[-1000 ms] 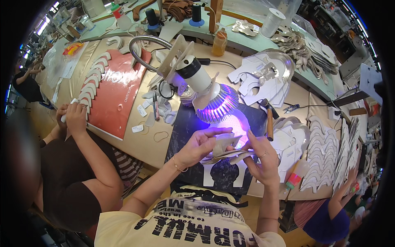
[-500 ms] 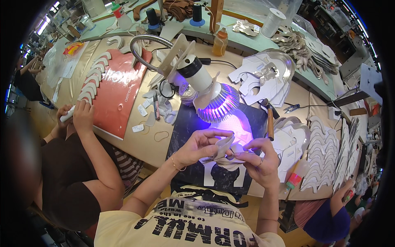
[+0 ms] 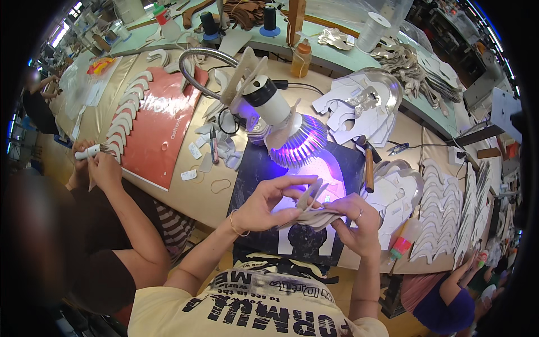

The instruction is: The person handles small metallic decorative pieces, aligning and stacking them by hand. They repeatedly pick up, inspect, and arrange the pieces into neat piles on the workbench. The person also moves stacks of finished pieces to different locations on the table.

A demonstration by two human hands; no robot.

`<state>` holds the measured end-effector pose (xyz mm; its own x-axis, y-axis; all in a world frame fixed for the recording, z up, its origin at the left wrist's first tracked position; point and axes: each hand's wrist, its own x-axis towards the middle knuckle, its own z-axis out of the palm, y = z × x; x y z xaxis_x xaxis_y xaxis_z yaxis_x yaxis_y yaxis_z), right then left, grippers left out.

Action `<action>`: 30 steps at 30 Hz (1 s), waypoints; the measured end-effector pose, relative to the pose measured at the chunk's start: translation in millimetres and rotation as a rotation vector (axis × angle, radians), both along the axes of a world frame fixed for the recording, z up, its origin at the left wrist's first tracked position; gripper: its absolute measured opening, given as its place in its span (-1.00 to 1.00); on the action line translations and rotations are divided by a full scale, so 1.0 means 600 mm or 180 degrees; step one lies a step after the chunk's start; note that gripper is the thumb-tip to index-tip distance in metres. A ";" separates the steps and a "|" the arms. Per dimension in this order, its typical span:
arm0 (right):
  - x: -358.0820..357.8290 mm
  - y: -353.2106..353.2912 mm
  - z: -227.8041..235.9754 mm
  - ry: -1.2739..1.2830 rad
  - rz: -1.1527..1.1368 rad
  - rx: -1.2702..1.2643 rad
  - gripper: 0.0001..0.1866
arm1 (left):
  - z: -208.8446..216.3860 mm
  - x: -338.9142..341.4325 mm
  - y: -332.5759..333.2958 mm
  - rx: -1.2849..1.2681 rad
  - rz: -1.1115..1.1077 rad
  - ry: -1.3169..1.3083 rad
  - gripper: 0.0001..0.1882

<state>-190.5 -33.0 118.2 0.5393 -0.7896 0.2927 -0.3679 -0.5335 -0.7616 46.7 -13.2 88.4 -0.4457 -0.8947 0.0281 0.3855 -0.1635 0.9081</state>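
Over the black marbled board (image 3: pixel 252 174), both my hands grip a small stack of curved grey-beige leather pieces (image 3: pixel 317 218). My left hand (image 3: pixel 264 203) is closed on the stack's left end, where one piece stands up apart from the others between thumb and fingers. On the right end, my right hand (image 3: pixel 360 222) pinches the layered edges between thumb and fingers. Just beyond the hands, a pale perforated shoe piece (image 3: pixel 330 171) lies on the board under purple light from the finned lamp (image 3: pixel 297 140). A white U-shaped piece (image 3: pixel 285 242) lies nearer me, partly hidden by the stack.
To the right lie a wooden-handled hammer (image 3: pixel 369 171), white cut parts (image 3: pixel 393 194), a glue bottle (image 3: pixel 405 238) and rows of wavy pieces (image 3: pixel 437 213). A red sheet (image 3: pixel 160 129) lies left, beside a co-worker's hands (image 3: pixel 101 168) with a white-handled brush (image 3: pixel 90 151).
My right hand has shifted its grip along the stack, its raised fingers now lowered onto it. The stack has turned flatter and its layers fan out. The co-worker's hands have drawn back with the brush.
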 end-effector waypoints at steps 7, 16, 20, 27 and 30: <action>0.008 -0.006 -0.005 -0.0987 -0.0343 0.2622 -0.55 | -0.014 -0.019 0.000 0.0474 0.0226 0.0372 -0.20; 0.015 -0.014 -0.021 -0.1207 -0.0368 0.2755 -0.61 | -0.029 -0.022 0.003 0.0643 0.0209 0.0390 -0.24; 0.013 -0.012 -0.022 -0.1230 -0.0429 0.2733 -0.62 | -0.026 -0.025 0.002 0.0622 0.0235 0.0411 -0.25; 0.004 -0.012 -0.021 -0.1267 -0.0300 0.2695 -0.64 | -0.012 -0.026 0.005 0.0688 0.0205 0.0476 -0.23; 0.002 -0.011 -0.020 -0.1278 -0.0234 0.2683 -0.64 | -0.005 -0.027 0.007 0.0568 0.0206 0.0365 -0.22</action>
<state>-189.3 -39.3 106.0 0.4623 -0.8541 -0.2383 -0.0044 0.2666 -0.9638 30.7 -8.7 85.5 -0.3902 -0.9167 -0.0858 0.4996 -0.2891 0.8166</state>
